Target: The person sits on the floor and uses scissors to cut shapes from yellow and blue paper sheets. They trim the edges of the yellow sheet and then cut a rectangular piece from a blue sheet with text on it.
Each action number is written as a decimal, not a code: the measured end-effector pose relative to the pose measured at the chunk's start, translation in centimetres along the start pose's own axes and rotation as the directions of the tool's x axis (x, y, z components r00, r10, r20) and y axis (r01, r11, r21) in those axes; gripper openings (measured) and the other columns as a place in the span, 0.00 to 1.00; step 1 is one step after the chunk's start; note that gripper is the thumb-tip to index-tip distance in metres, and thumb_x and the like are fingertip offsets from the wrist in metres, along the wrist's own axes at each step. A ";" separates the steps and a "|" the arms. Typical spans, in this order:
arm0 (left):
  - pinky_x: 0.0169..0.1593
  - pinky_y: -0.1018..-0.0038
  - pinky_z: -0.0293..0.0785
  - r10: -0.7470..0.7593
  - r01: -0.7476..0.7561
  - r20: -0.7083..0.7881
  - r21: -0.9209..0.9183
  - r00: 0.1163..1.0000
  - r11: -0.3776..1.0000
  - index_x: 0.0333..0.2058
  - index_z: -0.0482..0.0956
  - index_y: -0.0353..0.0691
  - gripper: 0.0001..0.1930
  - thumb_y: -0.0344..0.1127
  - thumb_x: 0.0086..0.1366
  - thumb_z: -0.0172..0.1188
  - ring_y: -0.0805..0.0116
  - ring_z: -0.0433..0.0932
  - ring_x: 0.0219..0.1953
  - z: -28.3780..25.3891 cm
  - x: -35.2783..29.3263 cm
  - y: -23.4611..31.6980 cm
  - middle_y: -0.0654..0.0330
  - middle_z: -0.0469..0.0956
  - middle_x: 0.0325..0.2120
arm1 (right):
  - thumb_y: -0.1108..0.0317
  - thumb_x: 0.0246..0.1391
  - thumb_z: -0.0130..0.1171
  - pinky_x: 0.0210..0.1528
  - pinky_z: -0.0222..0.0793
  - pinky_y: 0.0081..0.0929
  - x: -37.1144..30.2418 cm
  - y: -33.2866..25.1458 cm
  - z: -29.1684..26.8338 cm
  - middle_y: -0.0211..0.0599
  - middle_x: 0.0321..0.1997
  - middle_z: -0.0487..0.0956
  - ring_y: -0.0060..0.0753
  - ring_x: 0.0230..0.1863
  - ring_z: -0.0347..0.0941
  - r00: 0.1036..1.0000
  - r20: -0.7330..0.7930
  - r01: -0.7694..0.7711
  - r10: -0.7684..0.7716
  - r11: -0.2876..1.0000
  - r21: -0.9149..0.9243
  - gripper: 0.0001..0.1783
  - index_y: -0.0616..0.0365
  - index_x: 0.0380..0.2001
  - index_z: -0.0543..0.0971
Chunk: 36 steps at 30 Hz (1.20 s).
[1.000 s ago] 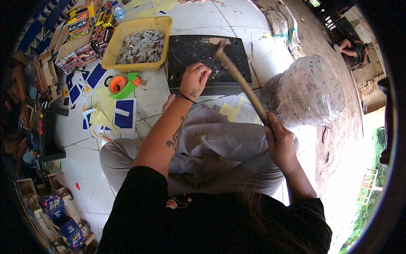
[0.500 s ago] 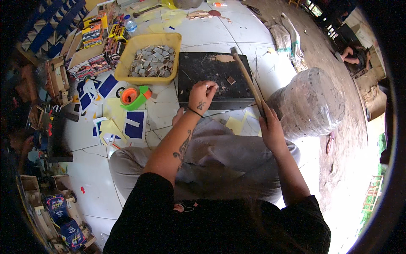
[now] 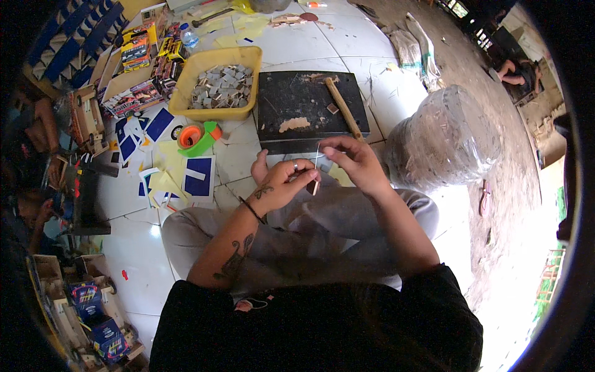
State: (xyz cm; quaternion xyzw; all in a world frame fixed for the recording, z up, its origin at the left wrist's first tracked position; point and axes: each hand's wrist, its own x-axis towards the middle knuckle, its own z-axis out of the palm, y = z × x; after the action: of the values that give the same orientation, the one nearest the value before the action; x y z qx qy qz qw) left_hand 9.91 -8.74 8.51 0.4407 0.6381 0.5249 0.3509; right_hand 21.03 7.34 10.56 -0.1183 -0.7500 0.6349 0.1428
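I sit cross-legged on a white tiled floor. My left hand (image 3: 282,183) pinches a small brown wooden block (image 3: 313,186) above my lap. Close beside it, my right hand (image 3: 353,162) holds a thin pale stick (image 3: 317,155) upright at the block. Just beyond my hands lies a black work board (image 3: 291,99), with a wooden-handled hammer (image 3: 344,110) resting on its right side and a small block near the handle.
A yellow tray (image 3: 186,102) of small grey pieces stands left of the board. An orange and green tape dispenser (image 3: 197,137), blue and yellow paper cutouts and boxes lie at left. A large clear plastic bag (image 3: 449,139) of wood bits bulges at right.
My right hand has put the hammer down on the board. Both hands have come back together over my lap, holding the small block and the stick.
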 end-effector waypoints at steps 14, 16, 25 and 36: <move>0.58 0.56 0.36 0.273 -0.101 -0.329 0.455 0.904 0.884 0.30 0.74 0.42 0.06 0.32 0.59 0.47 0.68 0.73 0.26 4.2 -1.7 2.4 0.63 0.75 0.17 | 0.73 0.48 0.58 0.29 0.62 0.12 -2.7 -1.9 1.9 0.26 0.25 0.76 0.11 0.28 0.68 0.965 -0.251 0.092 -0.075 0.994 0.055 0.04 0.64 0.26 0.76; 0.58 0.57 0.38 0.286 -0.113 -0.335 0.453 0.898 0.885 0.29 0.74 0.41 0.08 0.33 0.60 0.46 0.67 0.73 0.27 4.4 -1.8 2.8 0.63 0.76 0.18 | 0.73 0.48 0.58 0.29 0.63 0.12 -2.9 -2.3 1.6 0.27 0.24 0.76 0.11 0.27 0.68 0.972 -0.227 0.078 -0.064 0.995 0.053 0.05 0.64 0.26 0.76; 0.58 0.57 0.40 0.408 -0.186 -0.347 0.524 0.845 0.831 0.27 0.76 0.40 0.08 0.34 0.60 0.48 0.64 0.73 0.26 4.6 -1.8 2.8 0.61 0.76 0.18 | 0.69 0.50 0.55 0.27 0.62 0.13 -3.0 -2.9 0.7 0.30 0.23 0.76 0.14 0.25 0.69 0.988 -0.142 0.062 -0.067 0.997 -0.040 0.09 0.66 0.26 0.77; 0.59 0.53 0.49 0.442 -0.239 -0.282 0.541 0.852 0.806 0.27 0.74 0.39 0.07 0.32 0.61 0.48 0.63 0.75 0.25 3.9 -1.6 1.0 0.60 0.76 0.21 | 0.69 0.52 0.51 0.24 0.61 0.14 -3.0 -2.6 0.5 0.29 0.22 0.75 0.17 0.24 0.68 0.996 -0.040 -0.069 0.079 0.973 0.221 0.08 0.63 0.26 0.76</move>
State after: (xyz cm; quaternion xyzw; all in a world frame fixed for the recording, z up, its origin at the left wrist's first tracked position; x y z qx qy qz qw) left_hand 14.25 -8.78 8.70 0.5088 0.7146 0.4800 -0.0098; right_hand 23.65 5.35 12.88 -0.1449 -0.6666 0.7158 0.1493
